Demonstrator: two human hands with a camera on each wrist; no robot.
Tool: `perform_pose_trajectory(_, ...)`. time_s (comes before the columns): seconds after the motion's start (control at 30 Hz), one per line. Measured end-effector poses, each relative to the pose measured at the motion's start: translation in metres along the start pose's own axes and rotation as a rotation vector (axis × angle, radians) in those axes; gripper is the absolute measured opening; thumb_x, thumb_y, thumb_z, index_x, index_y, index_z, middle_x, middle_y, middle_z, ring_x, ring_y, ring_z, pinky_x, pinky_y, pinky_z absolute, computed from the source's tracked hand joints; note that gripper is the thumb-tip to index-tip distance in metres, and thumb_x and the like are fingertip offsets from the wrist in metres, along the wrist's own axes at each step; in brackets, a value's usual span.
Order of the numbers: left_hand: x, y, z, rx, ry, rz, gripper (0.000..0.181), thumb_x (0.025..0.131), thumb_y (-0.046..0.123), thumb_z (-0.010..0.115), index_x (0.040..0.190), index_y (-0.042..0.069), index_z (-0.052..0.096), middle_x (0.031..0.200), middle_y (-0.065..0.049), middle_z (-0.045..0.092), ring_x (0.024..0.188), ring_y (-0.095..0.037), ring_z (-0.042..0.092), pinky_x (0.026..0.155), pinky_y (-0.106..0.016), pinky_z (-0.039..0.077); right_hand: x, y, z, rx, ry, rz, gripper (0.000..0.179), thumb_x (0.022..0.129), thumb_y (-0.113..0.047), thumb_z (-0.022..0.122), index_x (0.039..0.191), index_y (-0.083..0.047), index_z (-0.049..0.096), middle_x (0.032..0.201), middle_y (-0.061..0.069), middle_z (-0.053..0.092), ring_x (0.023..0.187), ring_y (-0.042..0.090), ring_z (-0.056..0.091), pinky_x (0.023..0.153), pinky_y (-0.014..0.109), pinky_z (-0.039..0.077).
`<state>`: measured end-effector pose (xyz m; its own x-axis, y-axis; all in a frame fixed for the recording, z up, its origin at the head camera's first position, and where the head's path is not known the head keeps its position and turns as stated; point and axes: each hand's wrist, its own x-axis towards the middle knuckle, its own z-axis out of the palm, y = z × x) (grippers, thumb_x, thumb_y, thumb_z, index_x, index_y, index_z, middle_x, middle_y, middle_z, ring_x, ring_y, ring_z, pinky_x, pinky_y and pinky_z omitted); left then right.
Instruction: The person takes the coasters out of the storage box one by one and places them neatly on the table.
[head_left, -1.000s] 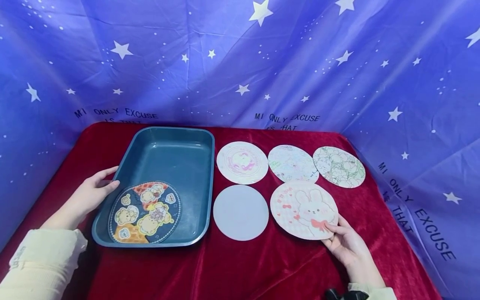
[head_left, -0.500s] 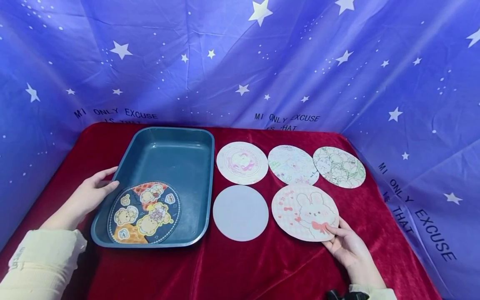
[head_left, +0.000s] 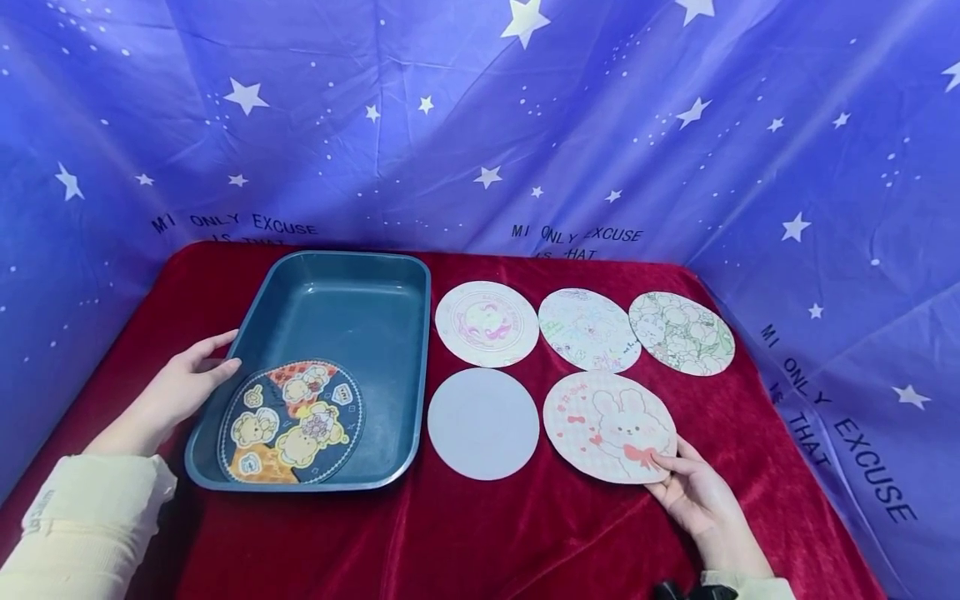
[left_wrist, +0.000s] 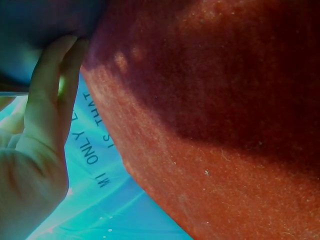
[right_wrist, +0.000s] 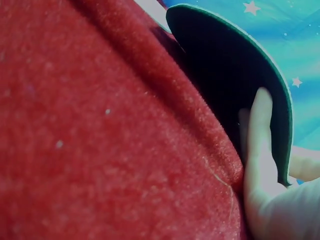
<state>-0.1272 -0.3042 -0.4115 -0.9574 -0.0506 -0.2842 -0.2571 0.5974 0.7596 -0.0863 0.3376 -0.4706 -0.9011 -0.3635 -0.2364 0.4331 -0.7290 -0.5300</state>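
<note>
My left hand (head_left: pixel 182 385) grips the left rim of a deep blue-green rectangular tray (head_left: pixel 426 333), thumb at the rim. In the left wrist view its fingers (left_wrist: pixel 42 100) lie against the tray's outer wall. A round mouse pad with bears on dark blue and orange (head_left: pixel 288 423) lies inside the tray's near left part. At the right, my right hand (head_left: pixel 697 492) pinches the lower right edge of a round bunny mouse pad (head_left: pixel 607 429), thumb on top and fingers beneath. The right wrist view shows the pad's black underside (right_wrist: pixel 215 60) tilted up off the cloth.
Beside the tray lies a plain grey round pad (head_left: pixel 483 423). Behind it runs a row of a pink-printed round pad (head_left: pixel 486 325), a pastel-doodle one (head_left: pixel 588 329) and a green-patterned one (head_left: pixel 681 333). Red velvet cloth (head_left: pixel 465 542) covers the table; a blue starry curtain (head_left: pixel 420 150) surrounds it.
The bunny mouse pad has come down slightly and toward me in the right hand. My left hand and the tray have stayed put; the head view shifted a little.
</note>
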Motion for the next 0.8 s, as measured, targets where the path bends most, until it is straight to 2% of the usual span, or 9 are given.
perform_pose_trajectory(0.1, 0.0, 0.0, 0.0, -0.001, -0.004, -0.005, 0.069, 0.105, 0.037, 0.042, 0.158, 0.005, 0.012, 0.139, -0.044, 0.039, 0.112, -0.051, 0.058, 0.089, -0.056, 0.056, -0.001, 0.001, -0.001, -0.004, -0.005, 0.007, 0.055, 0.101, 0.01, 0.022, 0.121, -0.011, 0.069, 0.121, 0.009, 0.069, 0.11, 0.025, 0.069, 0.094, 0.038, 0.057)
perform_pose_trajectory(0.33, 0.0, -0.001, -0.002, 0.007, -0.004, 0.001, 0.069, 0.105, 0.037, 0.043, 0.158, 0.005, 0.012, 0.137, -0.044, 0.042, 0.107, -0.043, 0.062, 0.086, -0.053, 0.058, -0.001, 0.003, -0.001, -0.026, -0.022, 0.012, 0.054, 0.101, 0.009, 0.019, 0.121, -0.008, 0.066, 0.118, 0.012, 0.07, 0.108, 0.023, 0.069, 0.093, 0.038, 0.058)
perform_pose_trajectory(0.43, 0.0, -0.002, -0.002, 0.006, 0.0, 0.003, 0.069, 0.105, 0.037, 0.043, 0.158, 0.005, 0.013, 0.136, -0.044, 0.042, 0.105, -0.042, 0.063, 0.085, -0.051, 0.059, -0.001, 0.003, 0.001, -0.046, -0.006, 0.01, 0.053, 0.101, 0.009, 0.02, 0.12, -0.009, 0.066, 0.117, 0.011, 0.07, 0.107, 0.021, 0.07, 0.092, 0.038, 0.058)
perform_pose_trajectory(0.67, 0.0, 0.0, -0.001, -0.012, -0.002, -0.008, 0.069, 0.105, 0.037, 0.044, 0.158, 0.005, 0.013, 0.136, -0.044, 0.043, 0.1, -0.035, 0.066, 0.084, -0.051, 0.059, 0.0, -0.001, 0.008, -0.205, 0.18, 0.028, 0.044, 0.102, 0.003, 0.032, 0.11, -0.018, 0.069, 0.108, 0.001, 0.072, 0.1, 0.014, 0.071, 0.085, 0.032, 0.06)
perform_pose_trajectory(0.8, 0.0, 0.001, -0.001, -0.02, -0.008, -0.016, 0.069, 0.105, 0.038, 0.043, 0.159, 0.007, 0.012, 0.137, -0.043, 0.043, 0.099, -0.033, 0.066, 0.084, -0.05, 0.059, -0.001, -0.003, 0.011, -0.289, 0.248, 0.048, 0.041, 0.103, -0.001, 0.033, 0.106, -0.02, 0.069, 0.103, -0.003, 0.072, 0.095, 0.012, 0.071, 0.081, 0.029, 0.06)
